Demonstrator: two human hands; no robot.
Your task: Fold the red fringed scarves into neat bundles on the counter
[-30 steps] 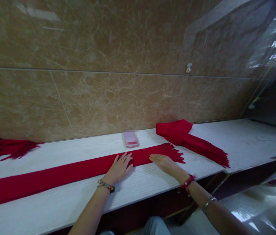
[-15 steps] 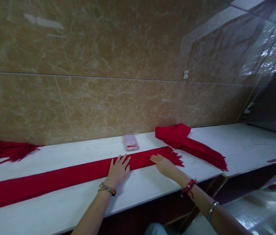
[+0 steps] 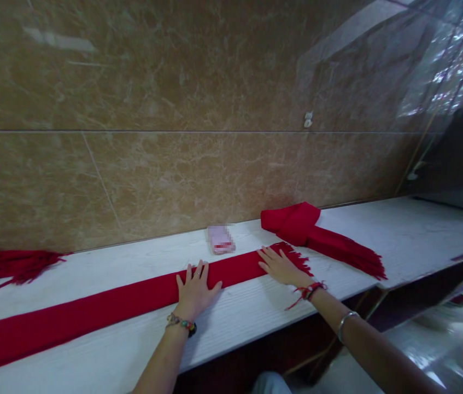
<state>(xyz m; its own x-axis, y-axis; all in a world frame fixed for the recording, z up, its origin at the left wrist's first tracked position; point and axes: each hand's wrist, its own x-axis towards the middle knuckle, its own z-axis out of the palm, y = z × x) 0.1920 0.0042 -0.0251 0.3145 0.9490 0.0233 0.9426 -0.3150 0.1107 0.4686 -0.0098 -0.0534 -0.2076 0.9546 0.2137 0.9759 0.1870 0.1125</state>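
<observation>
Red and flat, a long scarf (image 3: 124, 301) runs across the white tabletop (image 3: 112, 353) from the left edge of my view to its fringe (image 3: 299, 258) on the right. Both my hands lie on it, unclenched and gripping nothing: my left hand (image 3: 197, 291) has its fingers spread over the middle stretch, and my right hand (image 3: 281, 267) rests beside the fringe, fingers slightly apart. A beaded bracelet (image 3: 182, 324) circles my left wrist; a red cord (image 3: 312, 290) and a silver bangle (image 3: 343, 326) sit on my right arm. Just behind the scarf is a small pinkish stack (image 3: 220, 239), partly blurred out. A folded scarf (image 3: 303, 223) lies near the fringe, against the brown wall (image 3: 174, 175), and another red fringed cloth (image 3: 13, 264) lies far left.
</observation>
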